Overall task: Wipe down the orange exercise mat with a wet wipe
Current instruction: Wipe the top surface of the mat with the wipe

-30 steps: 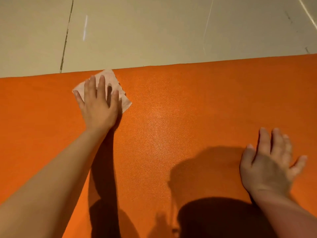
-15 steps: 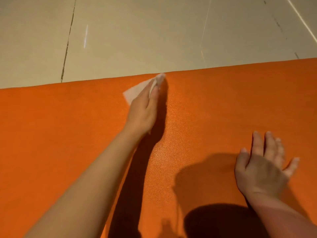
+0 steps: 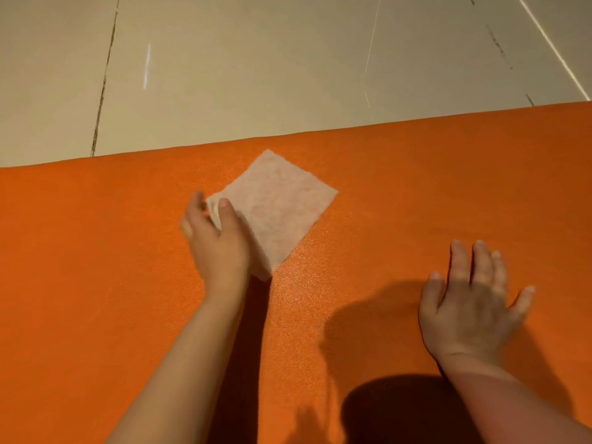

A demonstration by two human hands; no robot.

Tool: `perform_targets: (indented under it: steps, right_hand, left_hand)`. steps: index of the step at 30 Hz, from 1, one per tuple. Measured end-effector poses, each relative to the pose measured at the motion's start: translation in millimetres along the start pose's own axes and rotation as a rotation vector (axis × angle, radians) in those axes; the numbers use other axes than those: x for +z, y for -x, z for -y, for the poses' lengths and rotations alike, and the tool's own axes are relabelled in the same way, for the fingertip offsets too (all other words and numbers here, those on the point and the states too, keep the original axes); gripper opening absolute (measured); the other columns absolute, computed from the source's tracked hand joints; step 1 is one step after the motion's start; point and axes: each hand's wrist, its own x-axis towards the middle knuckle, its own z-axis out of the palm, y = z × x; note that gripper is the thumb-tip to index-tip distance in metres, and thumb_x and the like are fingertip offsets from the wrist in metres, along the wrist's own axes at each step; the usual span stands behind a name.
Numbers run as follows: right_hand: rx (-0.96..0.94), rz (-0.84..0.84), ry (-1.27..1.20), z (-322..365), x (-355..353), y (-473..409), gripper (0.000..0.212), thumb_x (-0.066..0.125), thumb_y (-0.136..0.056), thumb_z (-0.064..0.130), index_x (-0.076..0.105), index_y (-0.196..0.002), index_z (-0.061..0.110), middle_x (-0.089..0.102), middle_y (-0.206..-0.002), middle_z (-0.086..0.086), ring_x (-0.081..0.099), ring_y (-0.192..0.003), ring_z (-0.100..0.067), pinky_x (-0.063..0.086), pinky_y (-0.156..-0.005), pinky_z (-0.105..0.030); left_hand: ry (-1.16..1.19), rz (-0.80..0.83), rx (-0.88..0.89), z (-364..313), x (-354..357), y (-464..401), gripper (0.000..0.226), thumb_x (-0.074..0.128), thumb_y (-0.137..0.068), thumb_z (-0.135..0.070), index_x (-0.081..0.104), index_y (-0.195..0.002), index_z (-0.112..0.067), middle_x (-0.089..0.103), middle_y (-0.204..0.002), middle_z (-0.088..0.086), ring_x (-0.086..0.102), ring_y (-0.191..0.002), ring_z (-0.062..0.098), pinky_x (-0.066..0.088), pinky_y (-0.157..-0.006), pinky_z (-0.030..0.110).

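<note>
- Lying spread flat on the orange exercise mat [image 3: 96,251], near its far edge, is the white wet wipe [image 3: 282,203].
- The left hand [image 3: 217,245] sits on the wipe's near-left corner; its fingers seem to pinch that edge, though blur makes this uncertain.
- The right hand [image 3: 474,312] rests flat on the mat, fingers spread, well apart from the wipe.
- Beyond the mat lies a pale tiled floor [image 3: 256,59].
</note>
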Motion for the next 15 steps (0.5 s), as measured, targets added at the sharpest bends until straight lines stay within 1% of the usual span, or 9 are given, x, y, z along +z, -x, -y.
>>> perform_targets:
  steps: [2, 3, 4, 5, 6, 7, 9, 12, 15]
  right_hand:
    - [-0.003, -0.019, -0.011, -0.6, 1.2, 1.0, 0.064, 0.026, -0.090, 0.044, 0.043, -0.145, 0.016, 0.037, -0.154, -0.013, 0.026, -0.144, -0.030, 0.011, -0.111, -0.067]
    - [-0.007, -0.025, -0.017, -1.2, 1.8, 1.4, 0.064, 0.026, -0.090, 0.044, 0.043, -0.145, 0.015, 0.036, -0.154, -0.013, 0.026, -0.144, -0.030, 0.011, -0.111, -0.067]
    - [-0.012, -0.033, -0.024, -1.7, 2.2, 1.9, 0.064, 0.026, -0.091, 0.044, 0.043, -0.145, 0.015, 0.037, -0.154, -0.013, 0.026, -0.145, -0.031, 0.011, -0.111, -0.067]
    - [-0.020, -0.046, -0.030, -1.8, 2.9, 2.3, 0.063, 0.027, -0.091, 0.044, 0.043, -0.145, 0.015, 0.037, -0.154, -0.013, 0.026, -0.144, -0.032, 0.011, -0.111, -0.068]
    - [-0.028, -0.063, -0.031, -1.6, 3.6, 2.9, 0.062, 0.028, -0.091, 0.043, 0.043, -0.145, 0.015, 0.037, -0.153, -0.014, 0.027, -0.144, -0.032, 0.011, -0.110, -0.068]
    - [-0.033, -0.076, -0.030, -1.5, 3.8, 3.8, 0.061, 0.029, -0.092, 0.042, 0.043, -0.144, 0.015, 0.037, -0.153, -0.014, 0.027, -0.144, -0.032, 0.012, -0.110, -0.068]
    - [-0.033, -0.084, -0.032, -2.3, 4.2, 4.4, 0.060, 0.029, -0.093, 0.042, 0.043, -0.144, 0.015, 0.037, -0.153, -0.013, 0.026, -0.145, -0.032, 0.012, -0.111, -0.068]
    - [-0.027, -0.086, -0.019, -3.2, 4.6, 4.6, 0.059, 0.028, -0.093, 0.043, 0.044, -0.143, 0.015, 0.038, -0.153, -0.012, 0.026, -0.145, -0.031, 0.012, -0.111, -0.068]
    - [-0.019, -0.070, -0.018, -2.0, 4.0, 2.7, 0.060, 0.028, -0.093, 0.044, 0.044, -0.143, 0.016, 0.037, -0.153, -0.012, 0.025, -0.145, -0.030, 0.011, -0.111, -0.069]
  left_hand:
    - [-0.212, -0.001, 0.384, 9.3, -5.3, 1.4, 0.051, 0.048, -0.099, -0.031, 0.042, -0.144, -0.009, 0.042, -0.146, 0.015, 0.038, -0.136, 0.029, 0.027, -0.115, 0.042]
    - [-0.355, 0.098, 0.640, 12.4, -1.8, -1.4, 0.050, 0.047, -0.099, -0.032, 0.045, -0.143, -0.010, 0.044, -0.148, 0.015, 0.038, -0.138, 0.030, 0.022, -0.116, 0.043]
    - [-0.510, 0.258, 0.888, 15.9, 4.5, -7.6, 0.050, 0.043, -0.099, -0.036, 0.047, -0.143, -0.012, 0.045, -0.149, 0.013, 0.038, -0.139, 0.029, 0.017, -0.117, 0.045]
    - [-0.660, 0.452, 1.060, 18.2, 12.8, -17.7, 0.054, 0.036, -0.100, -0.043, 0.044, -0.147, -0.017, 0.042, -0.153, 0.010, 0.035, -0.143, 0.028, 0.011, -0.118, 0.047]
    - [-0.781, 0.627, 1.120, 17.7, 21.9, -27.5, 0.059, 0.027, -0.100, -0.049, 0.035, -0.152, -0.024, 0.035, -0.158, 0.004, 0.029, -0.147, 0.025, 0.006, -0.120, 0.049]
    - [-0.844, 0.737, 1.091, 15.4, 32.2, -33.7, 0.062, 0.017, -0.099, -0.054, 0.022, -0.155, -0.029, 0.023, -0.162, -0.001, 0.020, -0.150, 0.022, 0.001, -0.120, 0.049]
    - [-0.866, 0.737, 0.966, 8.3, 59.0, -32.7, 0.066, 0.004, -0.096, -0.060, 0.008, -0.156, -0.034, 0.005, -0.165, -0.007, 0.004, -0.153, 0.017, -0.005, -0.120, 0.049]
    - [-0.819, 0.680, 0.840, -20.3, 112.5, -1.5, 0.061, 0.009, -0.101, -0.057, 0.006, -0.157, -0.032, -0.003, -0.166, -0.005, -0.007, -0.152, 0.016, -0.011, -0.120, 0.052]
    - [-0.775, 0.689, 0.792, -49.1, 148.0, 16.3, 0.058, 0.013, -0.104, -0.052, 0.006, -0.158, -0.030, -0.004, -0.166, -0.004, -0.009, -0.152, 0.016, -0.013, -0.119, 0.053]
